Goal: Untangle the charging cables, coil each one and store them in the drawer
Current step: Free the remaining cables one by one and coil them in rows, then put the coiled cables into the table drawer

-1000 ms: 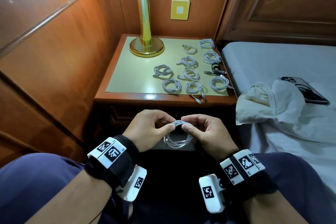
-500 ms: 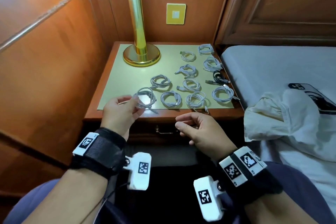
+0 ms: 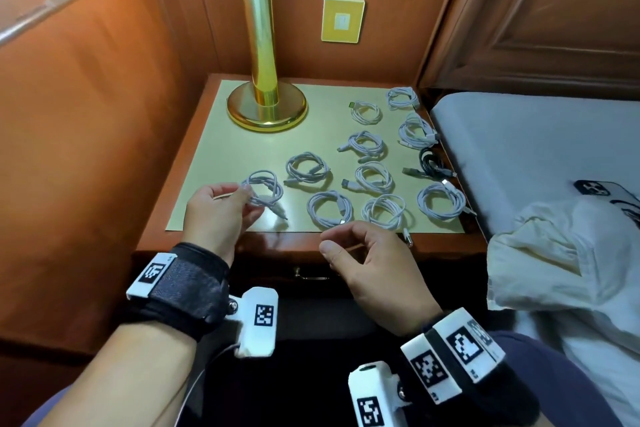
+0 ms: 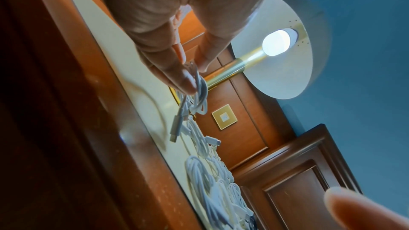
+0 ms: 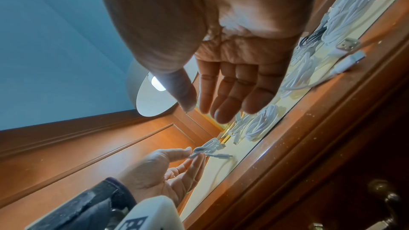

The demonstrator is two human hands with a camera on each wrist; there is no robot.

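My left hand (image 3: pixel 221 215) pinched a white coil (image 3: pixel 264 188) between thumb and fingers (image 4: pixel 185 81), low over the worktop (image 3: pixel 221 163) at about nine o'clock from the other coils (image 3: pixel 377 177), one plug dangling off it. My right hand (image 3: pixel 374 267) hung loose and held nothing, fingers lightly curled over the front edge. The coil looked light and floppy, the sort that springs open if let go carelessly, so I judged the best hold was across the bundled strands, not by the plug. The rest lay in rows toward three o'clock, white but for one dark cable (image 3: pixel 429 163) near the bed (image 3: pixel 526 149). The drawer (image 3: pixel 311 276) sat shut at six o'clock below the edge; I couldn't tell what was inside, and no coil was stored yet.
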